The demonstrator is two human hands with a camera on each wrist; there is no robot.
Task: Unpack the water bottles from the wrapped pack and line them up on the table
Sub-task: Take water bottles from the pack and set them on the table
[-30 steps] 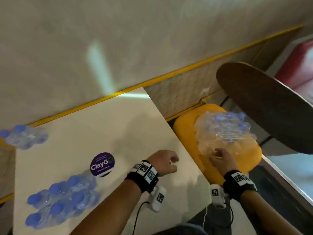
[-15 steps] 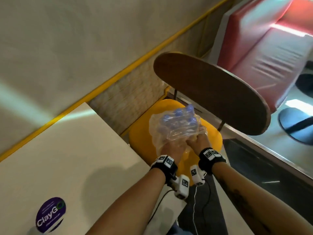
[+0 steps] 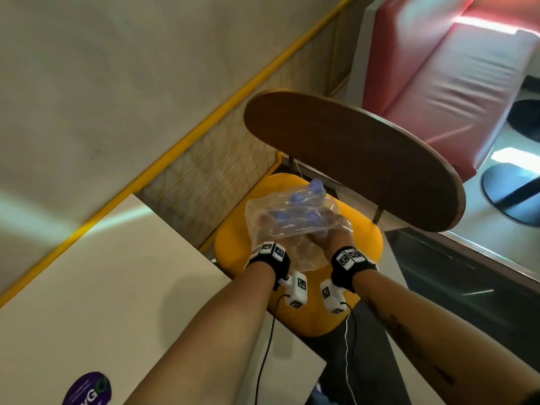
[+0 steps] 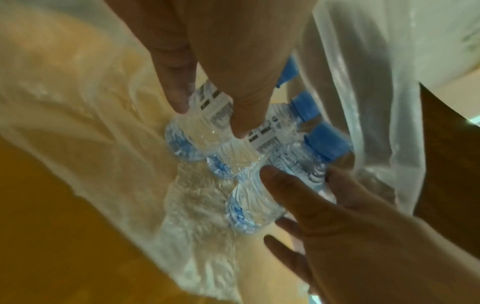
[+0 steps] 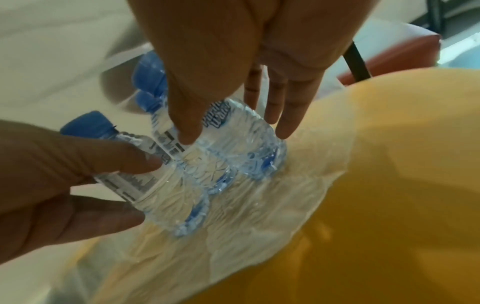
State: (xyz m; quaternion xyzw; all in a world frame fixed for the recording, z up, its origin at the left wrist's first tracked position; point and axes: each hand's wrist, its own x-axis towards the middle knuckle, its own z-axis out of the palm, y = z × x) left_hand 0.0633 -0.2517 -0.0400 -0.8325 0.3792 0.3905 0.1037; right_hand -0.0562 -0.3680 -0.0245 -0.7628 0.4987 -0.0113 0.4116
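Observation:
A torn clear plastic wrap [image 3: 298, 217] with several blue-capped water bottles lies on a yellow chair seat [image 3: 365, 252]. Both my hands reach into it. My left hand [image 3: 264, 228] shows dimly through the film; in the left wrist view my left hand [image 4: 210, 115] pinches one water bottle [image 4: 192, 142] between thumb and finger. Thumb and fingers of my right hand [image 5: 235, 133] straddle and hold another water bottle [image 5: 246, 152], seen beside my right hand [image 3: 330, 238] in the head view. The bottles lean together, caps pointing away from me.
The white table [image 3: 117, 287] with a purple sticker [image 3: 87, 390] lies to the left of the chair. A brown chair back [image 3: 350, 159] rises just behind the pack. A red bench [image 3: 438, 83] stands further right, and a wall with a yellow rail [image 3: 181, 144] runs behind.
The head view swung right, from the table with its unpacked bottles to the chair. My left hand left the table and joined the right one inside the wrap.

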